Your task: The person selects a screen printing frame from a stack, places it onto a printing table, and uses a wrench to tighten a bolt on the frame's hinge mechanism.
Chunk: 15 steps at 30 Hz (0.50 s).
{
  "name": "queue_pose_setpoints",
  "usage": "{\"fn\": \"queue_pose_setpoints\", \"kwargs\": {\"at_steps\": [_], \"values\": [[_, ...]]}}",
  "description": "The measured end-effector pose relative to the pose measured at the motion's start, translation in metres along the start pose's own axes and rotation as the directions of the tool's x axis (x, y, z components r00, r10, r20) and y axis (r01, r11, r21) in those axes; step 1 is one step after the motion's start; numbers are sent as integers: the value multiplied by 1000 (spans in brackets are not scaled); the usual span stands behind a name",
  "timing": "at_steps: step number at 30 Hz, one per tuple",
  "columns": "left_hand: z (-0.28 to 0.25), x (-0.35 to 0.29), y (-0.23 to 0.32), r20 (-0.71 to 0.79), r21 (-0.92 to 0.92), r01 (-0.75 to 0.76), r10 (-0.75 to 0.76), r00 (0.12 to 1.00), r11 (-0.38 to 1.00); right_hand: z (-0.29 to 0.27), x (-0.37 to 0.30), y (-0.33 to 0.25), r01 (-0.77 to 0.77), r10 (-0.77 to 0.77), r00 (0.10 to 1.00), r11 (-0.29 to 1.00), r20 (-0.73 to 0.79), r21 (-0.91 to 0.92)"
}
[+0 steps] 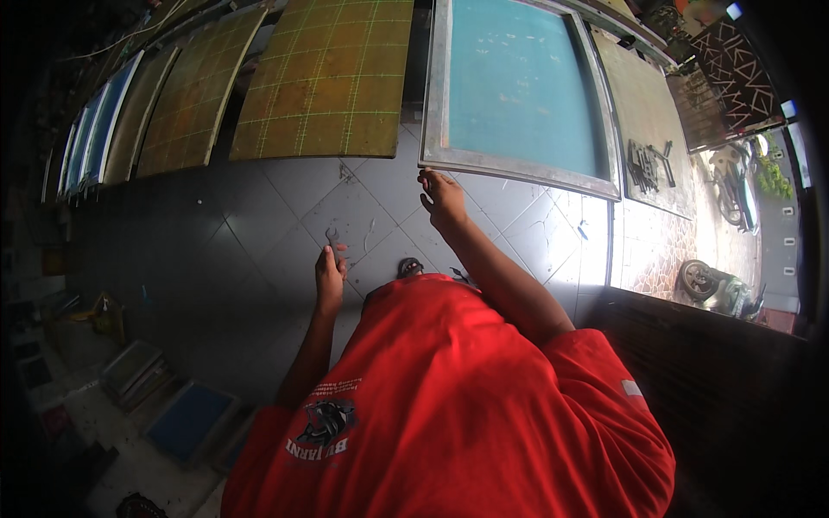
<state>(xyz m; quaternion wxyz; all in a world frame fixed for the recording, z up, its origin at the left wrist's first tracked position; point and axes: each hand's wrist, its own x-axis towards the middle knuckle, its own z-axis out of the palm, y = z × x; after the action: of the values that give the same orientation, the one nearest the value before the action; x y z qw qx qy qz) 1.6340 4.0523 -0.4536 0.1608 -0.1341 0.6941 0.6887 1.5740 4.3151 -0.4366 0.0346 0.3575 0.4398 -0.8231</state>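
Gripping a grey metal open-ended wrench (332,235) in your left hand (330,274) | your right hand (445,197) curled at grey-framed teal mesh screen's (527,95) near-left corner, hold unclear | loosened fingers could drop the wrench

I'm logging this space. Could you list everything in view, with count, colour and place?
Wrench: one, grey, in left grip.
Teal screen: one, grey frame, ahead right.
Gridded boards: at least two, brown, ahead left.
Blue panels: several, pale edges, far left.
Pale board: one, beige, right of teal screen.
Metal parts: several, dark, on pale board.
Lattice panel: one, dark, upper right.
Motorbikes: two, dark wheels, far right.
Greenery: uncounted, green, far right.
Blue frame: at least one, lower left.
Clutter: dim, uncounted, lower left.
Tiled floor: one, grey, below.
Shirt: one, red, on the person.
Left grip: one, bare, around the wrench.
Right grip: one, bare, by teal screen's near left corner; contact unclear.
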Motion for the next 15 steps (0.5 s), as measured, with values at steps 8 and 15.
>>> {"fn": "queue_pose_setpoints", "kwargs": {"at_steps": [8,15], "values": [[-4,-7,-8,-15,24,27,-27,1000,999,-8,0,-6,-172,144,980,962,139,212],[-7,-11,-9,-24,105,2,0,1000,994,-15,14,-1,-229,178,967,920,179,319]]}}
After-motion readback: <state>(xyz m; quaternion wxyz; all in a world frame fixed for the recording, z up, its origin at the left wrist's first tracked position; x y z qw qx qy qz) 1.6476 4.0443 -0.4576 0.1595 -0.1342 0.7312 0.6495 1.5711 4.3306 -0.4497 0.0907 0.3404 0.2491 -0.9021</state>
